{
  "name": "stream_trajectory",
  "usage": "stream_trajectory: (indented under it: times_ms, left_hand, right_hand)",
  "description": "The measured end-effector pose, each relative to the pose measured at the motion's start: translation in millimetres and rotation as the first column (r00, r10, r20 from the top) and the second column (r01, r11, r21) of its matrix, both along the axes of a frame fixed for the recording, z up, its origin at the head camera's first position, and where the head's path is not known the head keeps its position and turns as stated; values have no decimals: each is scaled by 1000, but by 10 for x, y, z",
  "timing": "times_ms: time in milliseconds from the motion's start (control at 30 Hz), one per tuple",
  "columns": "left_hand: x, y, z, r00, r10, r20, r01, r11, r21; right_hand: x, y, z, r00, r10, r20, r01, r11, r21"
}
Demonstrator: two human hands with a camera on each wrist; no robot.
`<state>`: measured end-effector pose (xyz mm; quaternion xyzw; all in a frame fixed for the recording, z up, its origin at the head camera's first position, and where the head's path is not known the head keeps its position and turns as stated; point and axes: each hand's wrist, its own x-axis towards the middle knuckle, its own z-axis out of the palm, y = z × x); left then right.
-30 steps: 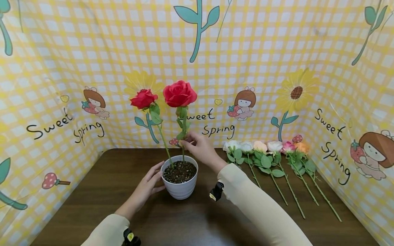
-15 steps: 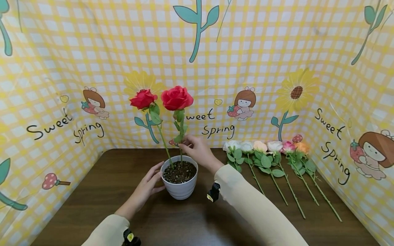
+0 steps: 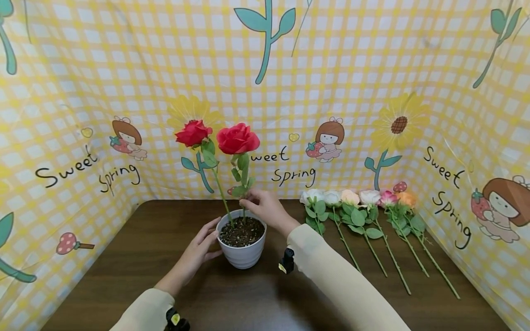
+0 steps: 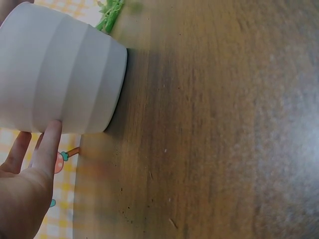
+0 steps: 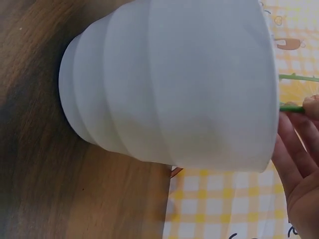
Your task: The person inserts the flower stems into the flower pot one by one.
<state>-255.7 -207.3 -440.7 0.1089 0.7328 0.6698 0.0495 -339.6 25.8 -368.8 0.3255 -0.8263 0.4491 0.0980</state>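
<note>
A white ribbed pot (image 3: 242, 253) filled with dark soil (image 3: 242, 233) stands on the table. One red rose (image 3: 193, 133) rises from the soil on the left, leaning left. My right hand (image 3: 267, 209) pinches the stem of a second red rose (image 3: 238, 139) just above the pot's rim; its stem goes down toward the soil. In the right wrist view the right hand (image 5: 301, 164) holds the green stem (image 5: 291, 108) beside the rim. My left hand (image 3: 198, 253) rests against the pot's left side, and its fingertips touch the wall in the left wrist view (image 4: 37, 169).
Several roses with white, peach, pink and orange heads (image 3: 358, 197) lie side by side on the right of the brown table (image 3: 165, 230). A yellow checked cloth (image 3: 356, 59) with printed flowers and figures stands around the back and sides.
The right hand and the rose it pinches have moved down and slightly left, bringing the bloom lower. The left hand, the pot and the other rose have stayed in place.
</note>
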Motion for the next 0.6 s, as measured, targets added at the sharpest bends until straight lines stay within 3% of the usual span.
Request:
stream_trajectory:
  times_ms: [333,600]
  left_hand:
    - [1,-3,18,1000,4,4,-4,1000,-15]
    - [6,-7,11,1000,-8,-1,7,1000,-7]
  right_hand:
    - [8,-67,-53,1000,-5,11,5,1000,0]
    - [13,-75,-93,996,-82,20,82,997,-3]
